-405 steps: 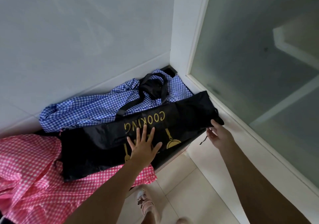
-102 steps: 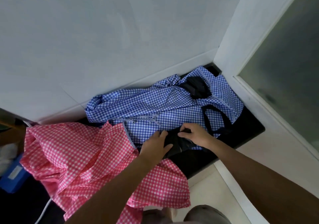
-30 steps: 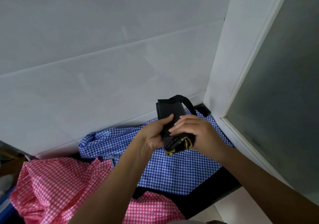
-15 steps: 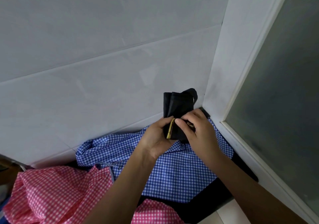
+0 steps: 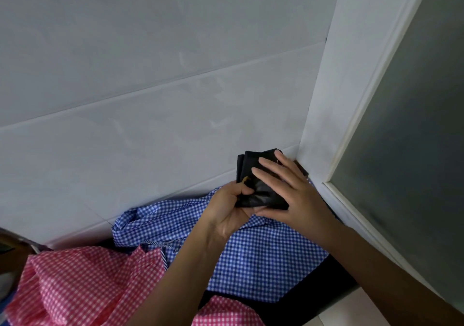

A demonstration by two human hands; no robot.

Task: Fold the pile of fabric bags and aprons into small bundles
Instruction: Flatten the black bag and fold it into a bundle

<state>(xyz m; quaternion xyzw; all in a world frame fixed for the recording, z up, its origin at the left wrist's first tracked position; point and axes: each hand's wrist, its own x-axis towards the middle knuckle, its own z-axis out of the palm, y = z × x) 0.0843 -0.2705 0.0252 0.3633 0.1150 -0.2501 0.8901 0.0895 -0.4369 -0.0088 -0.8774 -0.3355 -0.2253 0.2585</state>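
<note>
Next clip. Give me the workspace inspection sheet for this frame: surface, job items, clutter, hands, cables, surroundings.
Surface: dark surface, mostly covered by fabric.
Job's things: black bundle, folded small and held between both hands; blue gingham fabric spread out, unfolded; pink gingham fabric crumpled, unfolded.
Clutter: brownish object at the left edge, too cropped to identify.
Hands: left hand grips the bundle's lower left edge with curled fingers; right hand lays straight fingers flat across it.
Cables: nothing seen.
Surroundings: white tiled wall behind; frosted glass panel in a white frame on the right.
</note>
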